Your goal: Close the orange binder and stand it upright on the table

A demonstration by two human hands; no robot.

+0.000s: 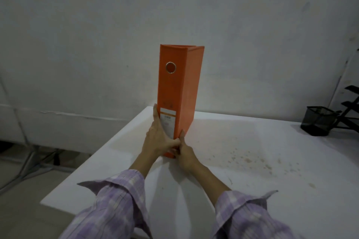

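The orange binder [179,91] is closed and stands upright on the white table [242,161], near its far left corner, spine toward me with a metal-ringed finger hole and a white label. My left hand [158,139] wraps the lower left side of the spine, fingers reaching up along its edge. My right hand [184,154] presses the lower right corner of the spine, thumb up against the cover. Both hands touch the binder near its base.
A black mesh pen holder [318,121] sits at the table's far right, next to a black tiered rack [349,106]. A white wall lies close behind the binder. The table's left edge drops to the floor, where metal stand legs [29,163] show. Brownish specks mark the tabletop [250,158].
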